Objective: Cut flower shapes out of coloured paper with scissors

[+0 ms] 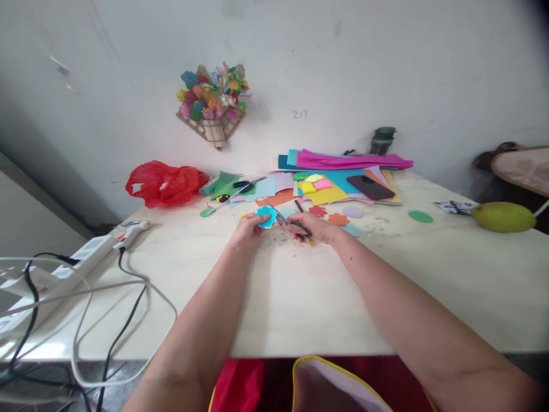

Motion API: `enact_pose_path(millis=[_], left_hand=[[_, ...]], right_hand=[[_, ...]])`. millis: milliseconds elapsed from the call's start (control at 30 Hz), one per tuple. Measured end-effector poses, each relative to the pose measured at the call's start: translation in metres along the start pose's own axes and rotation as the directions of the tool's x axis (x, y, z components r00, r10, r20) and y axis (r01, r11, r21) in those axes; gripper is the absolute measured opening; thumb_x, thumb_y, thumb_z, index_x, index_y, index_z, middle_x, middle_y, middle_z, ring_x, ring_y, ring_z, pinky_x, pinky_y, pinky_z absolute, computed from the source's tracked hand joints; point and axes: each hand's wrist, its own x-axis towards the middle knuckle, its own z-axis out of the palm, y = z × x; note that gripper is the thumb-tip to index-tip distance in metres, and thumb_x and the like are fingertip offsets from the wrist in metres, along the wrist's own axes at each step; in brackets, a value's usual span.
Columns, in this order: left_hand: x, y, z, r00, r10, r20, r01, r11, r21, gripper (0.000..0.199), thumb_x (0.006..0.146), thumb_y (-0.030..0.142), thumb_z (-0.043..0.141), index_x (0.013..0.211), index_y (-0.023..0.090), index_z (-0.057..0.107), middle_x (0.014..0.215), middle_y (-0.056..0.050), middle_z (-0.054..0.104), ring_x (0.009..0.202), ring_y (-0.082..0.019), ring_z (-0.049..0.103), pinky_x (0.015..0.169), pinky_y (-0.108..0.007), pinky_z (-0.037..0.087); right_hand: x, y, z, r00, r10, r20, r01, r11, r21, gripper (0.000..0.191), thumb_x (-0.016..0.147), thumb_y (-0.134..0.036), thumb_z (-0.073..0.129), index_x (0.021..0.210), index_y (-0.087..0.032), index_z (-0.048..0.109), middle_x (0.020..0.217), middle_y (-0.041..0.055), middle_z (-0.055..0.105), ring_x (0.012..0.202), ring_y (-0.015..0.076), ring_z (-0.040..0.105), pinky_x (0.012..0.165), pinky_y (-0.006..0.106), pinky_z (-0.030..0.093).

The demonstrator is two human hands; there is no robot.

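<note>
One blue scalloped piece of paper [266, 217] is pinched between the thumb and fingers of our left hand [249, 230], held above the worktop [300, 309]. We have the grip of our right hand [315, 228] closed around the black handles of the scissors [305, 229]; their blades point at the blue piece's right edge, and we cannot tell whether they touch it. Small scraps [295, 242] lie scattered below our hands. Just beyond the right hand we see a red scalloped piece [318, 212], an orange one [338, 220] and a lilac oval [353, 212]. Farther back, a dark phone [369, 187] rests on coloured sheets [330, 195].
</note>
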Motion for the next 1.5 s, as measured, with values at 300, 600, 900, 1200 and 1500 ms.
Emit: enact_pose_path(millis=[300, 600, 900, 1200, 1500], left_hand=[[-0.002, 0.003, -0.001, 1.000, -0.029, 0.004, 0.028, 0.999, 0.015, 0.020, 0.050, 0.013, 0.076, 0.067, 0.007, 0.066, 0.067, -0.006, 0.068, 0.059, -0.013, 0.062, 0.058, -0.021, 0.048], [-0.002, 0.003, -0.003, 0.998, -0.045, 0.037, 0.044, 0.999, 0.024, 0.019, 0.052, 0.012, 0.075, 0.068, 0.008, 0.067, 0.069, -0.007, 0.068, 0.062, -0.016, 0.064, 0.060, -0.025, 0.049], [-0.001, 0.003, -0.008, 0.994, -0.089, 0.060, 0.085, 0.994, 0.064, 0.020, 0.053, 0.013, 0.075, 0.071, 0.008, 0.068, 0.070, -0.010, 0.069, 0.066, -0.020, 0.066, 0.060, -0.026, 0.051], [-0.001, 0.006, -0.011, 0.990, -0.118, 0.076, 0.110, 0.988, 0.109, 0.015, 0.055, 0.012, 0.074, 0.069, 0.008, 0.070, 0.070, -0.011, 0.070, 0.059, -0.017, 0.063, 0.056, -0.024, 0.049], [-0.006, 0.014, -0.009, 0.985, -0.145, 0.096, 0.127, 0.977, 0.170, 0.013, 0.053, 0.015, 0.076, 0.063, 0.009, 0.068, 0.061, -0.010, 0.067, 0.053, -0.018, 0.063, 0.054, -0.027, 0.050]], right_hand=[[0.001, 0.002, -0.003, 1.000, 0.011, 0.009, -0.011, 1.000, -0.023, 0.011, 0.075, -0.025, 0.055, 0.080, -0.015, 0.058, 0.050, -0.0023, 0.055, 0.040, 0.0075, 0.050, 0.032, 0.015, 0.028], [0.001, 0.001, -0.005, 0.999, 0.031, 0.022, -0.031, 0.999, -0.021, 0.012, 0.072, -0.025, 0.058, 0.077, -0.014, 0.059, 0.050, -0.0014, 0.056, 0.040, 0.0071, 0.049, 0.031, 0.016, 0.029], [0.000, 0.000, -0.007, 0.997, 0.058, 0.049, -0.056, 0.998, -0.041, 0.015, 0.072, -0.025, 0.058, 0.081, -0.014, 0.062, 0.048, -0.0029, 0.053, 0.039, 0.0074, 0.049, 0.032, 0.017, 0.027], [-0.003, -0.002, -0.006, 0.997, 0.058, 0.052, -0.053, 0.995, -0.086, 0.021, 0.068, -0.027, 0.063, 0.083, -0.012, 0.062, 0.050, -0.0043, 0.051, 0.040, 0.0061, 0.046, 0.034, 0.017, 0.025], [-0.003, -0.005, -0.003, 0.996, 0.082, 0.038, -0.079, 0.995, -0.068, 0.023, 0.065, -0.029, 0.066, 0.079, -0.011, 0.063, 0.055, -0.0029, 0.054, 0.040, 0.0047, 0.043, 0.036, 0.018, 0.030]])
